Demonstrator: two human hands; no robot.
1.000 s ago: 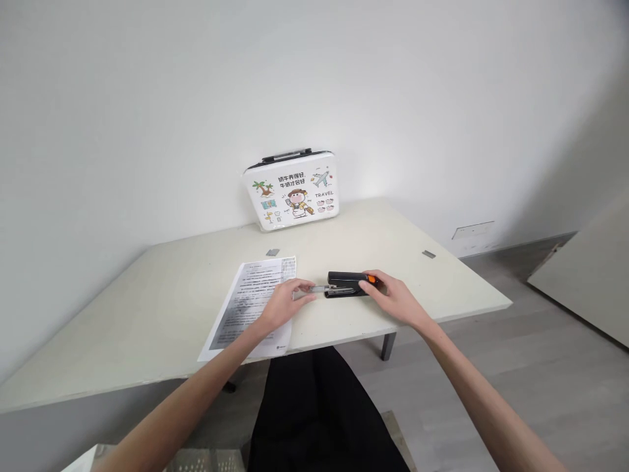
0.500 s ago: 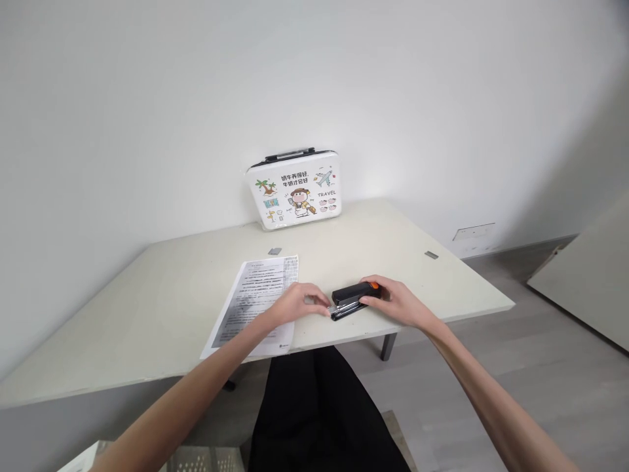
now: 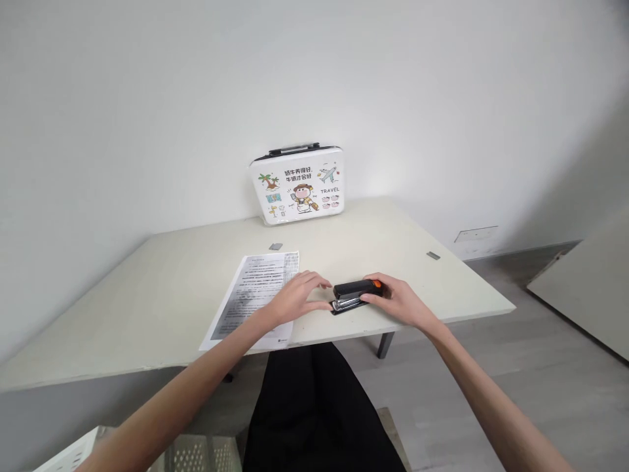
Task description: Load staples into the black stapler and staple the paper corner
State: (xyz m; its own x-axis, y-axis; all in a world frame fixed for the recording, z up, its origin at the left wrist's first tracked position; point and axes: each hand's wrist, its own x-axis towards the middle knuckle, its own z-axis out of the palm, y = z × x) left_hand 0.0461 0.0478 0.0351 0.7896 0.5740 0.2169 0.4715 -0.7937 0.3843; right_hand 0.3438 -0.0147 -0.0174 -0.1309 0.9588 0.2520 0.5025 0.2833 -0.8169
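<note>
A black stapler (image 3: 352,294) with an orange patch at its rear end rests on the table near the front edge. Around that rear end is wrapped my right hand (image 3: 396,298), its thumb on the near side. My left hand (image 3: 299,298) is at the stapler's front end, thumb and fingers spread apart with nothing between them. The thumb tip is close to the stapler's base; whether it touches, I cannot tell. Beneath my left wrist and hand lies a printed sheet of paper (image 3: 255,278), partly covered by them.
A white cartoon-printed case (image 3: 298,187) with a black handle leans against the wall at the back of the white table (image 3: 162,295). Small grey pieces (image 3: 276,246) lie beyond the paper, and another grey piece (image 3: 433,255) lies at the right. A perforated white basket (image 3: 196,453) stands below at left.
My left fingers have parted from the pinch at the stapler's front end. The metal part sticking out there has gone back in. My right hand keeps its hold. The view has shifted slightly.
</note>
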